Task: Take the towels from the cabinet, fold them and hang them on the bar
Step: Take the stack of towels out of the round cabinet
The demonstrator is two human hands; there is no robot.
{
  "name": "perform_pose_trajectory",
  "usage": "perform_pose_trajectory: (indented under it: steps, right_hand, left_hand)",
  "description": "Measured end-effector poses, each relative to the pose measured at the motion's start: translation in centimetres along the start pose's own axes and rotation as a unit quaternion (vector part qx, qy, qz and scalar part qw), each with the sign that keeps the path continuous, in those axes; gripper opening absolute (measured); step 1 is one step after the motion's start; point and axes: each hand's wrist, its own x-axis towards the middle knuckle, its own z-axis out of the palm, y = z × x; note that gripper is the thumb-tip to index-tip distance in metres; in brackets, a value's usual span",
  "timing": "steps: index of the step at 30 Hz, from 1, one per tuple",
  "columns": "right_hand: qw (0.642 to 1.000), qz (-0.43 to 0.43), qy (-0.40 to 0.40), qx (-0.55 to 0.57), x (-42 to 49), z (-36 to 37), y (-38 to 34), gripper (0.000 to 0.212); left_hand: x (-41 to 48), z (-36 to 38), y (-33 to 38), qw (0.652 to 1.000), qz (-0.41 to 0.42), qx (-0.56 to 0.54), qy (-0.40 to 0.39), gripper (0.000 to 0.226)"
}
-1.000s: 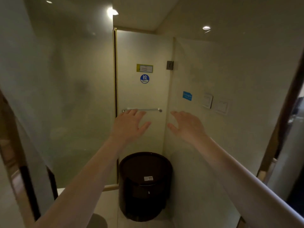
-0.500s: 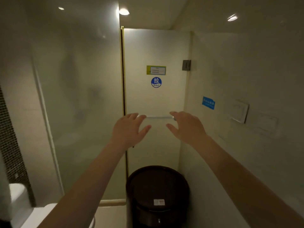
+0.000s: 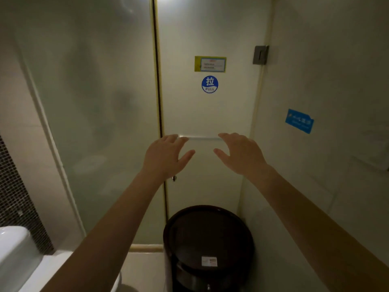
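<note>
The bar (image 3: 201,138) is a short, pale horizontal rail on the frosted door (image 3: 206,112), and it is bare. No towel is in view, and neither is the cabinet that should hold them.

Both hands are raised to the bar and hold nothing. The left hand (image 3: 165,157) is at the bar's left end and the right hand (image 3: 240,153) at its right end, fingers spread and relaxed, thumbs pointing toward each other below the bar. Whether the fingertips touch the rail cannot be told.

With nothing fetched or folded, the task looks to be at its very start, and the hands seem only to be sizing up the hanging spot. The next move probably calls for turning away from the bar to find the cabinet and take out a towel.

Above the bar, a round blue sticker (image 3: 209,84) reads PULL, with a yellow-edged label (image 3: 210,64) higher still. A dark hinge (image 3: 260,55) sits up and to the right of the bar. To the right of the bar, a blue sign (image 3: 299,121) is fixed to the plain wall (image 3: 336,60). Directly below the bar, a dark round bin (image 3: 208,239) stands on the floor with its lid shut. To the left of the bar is a frosted glass panel (image 3: 94,102), and far down to the left is part of a white toilet (image 3: 16,249). The room is dim.
</note>
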Motion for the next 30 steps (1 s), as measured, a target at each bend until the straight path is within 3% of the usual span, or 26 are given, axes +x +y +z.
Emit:
perform_pose_trajectory:
  steps: [5, 8, 16, 23, 30]
  right_hand:
    - [0.999, 0.034, 0.004, 0.004, 2.5, 3.7, 0.5, 0.056]
    - [0.996, 0.068, 0.01, 0.061, 3.7, 6.5, 0.6, 0.055]
    - [0.975, 0.145, -0.047, 0.159, 3.3, 15.6, -0.2, 0.054]
    - [0.943, 0.224, -0.071, 0.236, -2.3, 23.2, 1.1, 0.048]
    - [0.912, 0.274, -0.114, 0.283, -13.9, 36.9, 1.6, 0.049]
  left_hand:
    - [3.4, 4.2, -1.5, 0.999, 0.029, -0.026, 0.002, 0.074]
    - [4.9, 7.1, -2.5, 0.998, 0.043, -0.041, 0.002, 0.071]
    - [5.6, 16.9, -3.8, 0.995, 0.04, -0.077, -0.052, 0.069]
    - [-0.5, 25.1, -2.9, 0.991, 0.023, -0.107, -0.074, 0.065]
    - [-11.2, 38.6, -0.6, 0.987, -0.005, -0.122, -0.104, 0.061]
